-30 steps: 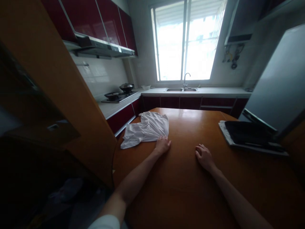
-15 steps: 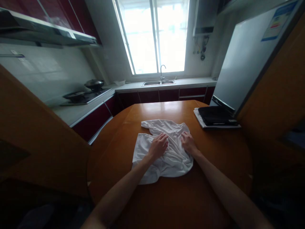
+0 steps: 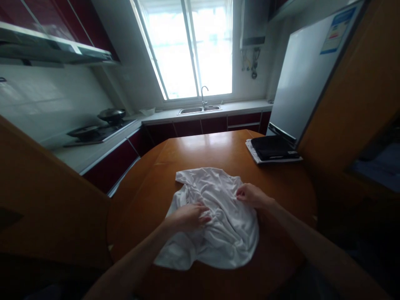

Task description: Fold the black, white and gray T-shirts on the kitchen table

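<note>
A crumpled white T-shirt [image 3: 218, 200] lies across the wooden table [image 3: 206, 148], with what looks like a sleeve pointing to the upper left. My left hand [image 3: 189, 216] rests over the shirt's left half, fingers stretched out and thumb apart on the wrinkled fabric. At the shirt's right edge, my right hand [image 3: 251, 195] has its thumb and fingers pinched together on the cloth. Folds hide how the layers lie underneath.
Folded black and white clothes [image 3: 273, 148] are stacked at the table's right side, near the fridge [image 3: 309, 71]. Beyond the table runs a counter with a sink [image 3: 191, 110]. Pans [image 3: 111, 115] stand on the stove at left.
The shirt has shifted nearer to me and its left part has bunched up. My left hand has come down and left; my right hand now pinches the shirt's edge. The view has turned slightly.
</note>
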Demonstrator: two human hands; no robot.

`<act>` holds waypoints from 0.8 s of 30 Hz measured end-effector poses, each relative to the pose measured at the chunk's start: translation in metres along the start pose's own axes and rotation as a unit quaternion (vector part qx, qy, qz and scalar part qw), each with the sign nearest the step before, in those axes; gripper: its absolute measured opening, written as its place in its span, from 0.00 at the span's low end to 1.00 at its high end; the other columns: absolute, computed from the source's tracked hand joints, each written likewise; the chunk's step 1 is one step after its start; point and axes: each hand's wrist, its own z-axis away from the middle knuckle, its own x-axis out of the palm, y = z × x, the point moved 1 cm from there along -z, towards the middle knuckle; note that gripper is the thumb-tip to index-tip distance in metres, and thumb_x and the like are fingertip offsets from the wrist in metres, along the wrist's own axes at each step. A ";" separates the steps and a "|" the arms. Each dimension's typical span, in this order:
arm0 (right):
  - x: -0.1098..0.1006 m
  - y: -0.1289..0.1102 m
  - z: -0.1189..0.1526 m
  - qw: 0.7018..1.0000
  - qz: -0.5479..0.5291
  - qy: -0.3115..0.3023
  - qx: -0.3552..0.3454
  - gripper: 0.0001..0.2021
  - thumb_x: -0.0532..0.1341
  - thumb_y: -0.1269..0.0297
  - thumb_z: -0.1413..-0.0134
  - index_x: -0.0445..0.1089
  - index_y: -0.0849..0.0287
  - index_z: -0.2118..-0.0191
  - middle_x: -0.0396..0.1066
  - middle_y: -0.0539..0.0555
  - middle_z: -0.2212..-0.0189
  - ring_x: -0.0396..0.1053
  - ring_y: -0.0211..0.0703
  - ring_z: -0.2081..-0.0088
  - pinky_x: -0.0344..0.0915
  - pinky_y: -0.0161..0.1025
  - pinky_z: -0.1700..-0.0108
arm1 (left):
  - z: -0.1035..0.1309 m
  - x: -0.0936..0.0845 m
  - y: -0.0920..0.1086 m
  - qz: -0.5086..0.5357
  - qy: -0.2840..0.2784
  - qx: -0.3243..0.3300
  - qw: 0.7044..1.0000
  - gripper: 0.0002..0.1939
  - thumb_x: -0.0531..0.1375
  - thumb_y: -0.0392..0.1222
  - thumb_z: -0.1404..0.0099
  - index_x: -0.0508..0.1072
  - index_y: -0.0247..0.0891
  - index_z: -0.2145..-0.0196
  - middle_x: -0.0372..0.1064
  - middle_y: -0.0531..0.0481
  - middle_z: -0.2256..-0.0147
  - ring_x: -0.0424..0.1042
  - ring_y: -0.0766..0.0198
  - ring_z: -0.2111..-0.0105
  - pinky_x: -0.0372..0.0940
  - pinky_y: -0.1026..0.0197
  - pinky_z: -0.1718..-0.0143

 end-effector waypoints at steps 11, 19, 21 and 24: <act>0.007 0.009 -0.008 0.959 -0.229 0.098 0.136 0.08 0.65 0.74 0.68 0.67 0.58 0.76 0.68 0.48 0.76 0.64 0.39 0.70 0.54 0.33 0.70 | -0.154 -0.030 -0.031 0.030 0.195 0.004 0.980 0.22 0.65 0.38 0.38 0.75 0.40 0.45 0.72 0.40 0.44 0.71 0.48 0.44 0.62 0.47 0.41; 0.003 0.011 -0.003 0.925 -0.332 0.118 0.140 0.11 0.65 0.67 0.65 0.67 0.57 0.69 0.70 0.48 0.74 0.67 0.41 0.70 0.62 0.35 0.68 | -0.161 -0.037 -0.062 0.107 0.282 0.034 0.953 0.02 0.62 0.36 0.41 0.74 0.37 0.68 0.74 0.47 0.64 0.74 0.59 0.64 0.68 0.60 0.61; 0.003 0.015 -0.004 0.918 -0.359 0.100 0.136 0.17 0.67 0.65 0.65 0.69 0.57 0.63 0.71 0.49 0.72 0.69 0.42 0.68 0.64 0.35 0.67 | -0.150 -0.053 -0.072 0.127 0.302 0.035 0.944 0.03 0.60 0.37 0.39 0.72 0.37 0.67 0.74 0.50 0.68 0.72 0.61 0.67 0.66 0.61 0.65; 0.008 0.019 -0.003 0.915 -0.388 0.017 0.104 0.26 0.72 0.61 0.69 0.72 0.59 0.56 0.75 0.51 0.67 0.71 0.44 0.65 0.65 0.37 0.65 | -0.127 -0.078 -0.083 0.145 0.321 0.037 0.935 0.03 0.57 0.36 0.39 0.70 0.39 0.66 0.71 0.55 0.74 0.69 0.64 0.72 0.63 0.64 0.68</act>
